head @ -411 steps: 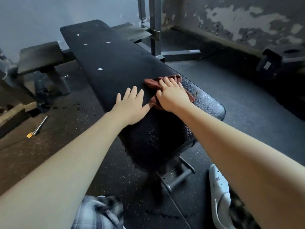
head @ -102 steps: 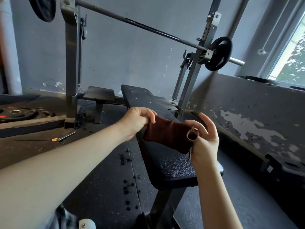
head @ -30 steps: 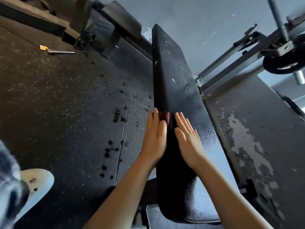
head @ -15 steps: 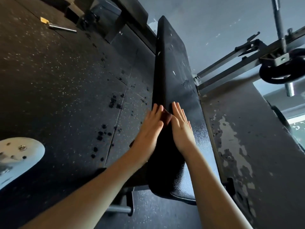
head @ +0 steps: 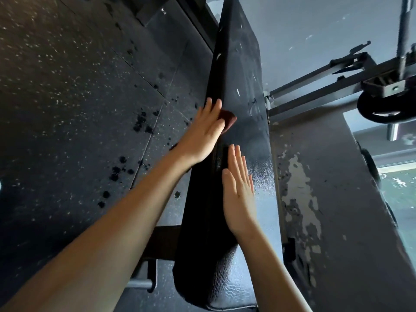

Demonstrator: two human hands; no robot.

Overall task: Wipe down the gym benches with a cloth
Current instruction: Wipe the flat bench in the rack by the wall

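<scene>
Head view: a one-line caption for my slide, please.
Left hand presses a dark red cloth on the black padded bench edge; right hand lies flat on top.

Gym: bench [head: 244, 70], rack [head: 315, 99], weight plate [head: 371, 115].

No lettering, brand, number or sign was legible anywhere in the frame, whether on the long black padded vinyl bench [head: 245, 70], the round black weight plate [head: 382, 110] or the speckled black rubber floor [head: 67, 109].
</scene>
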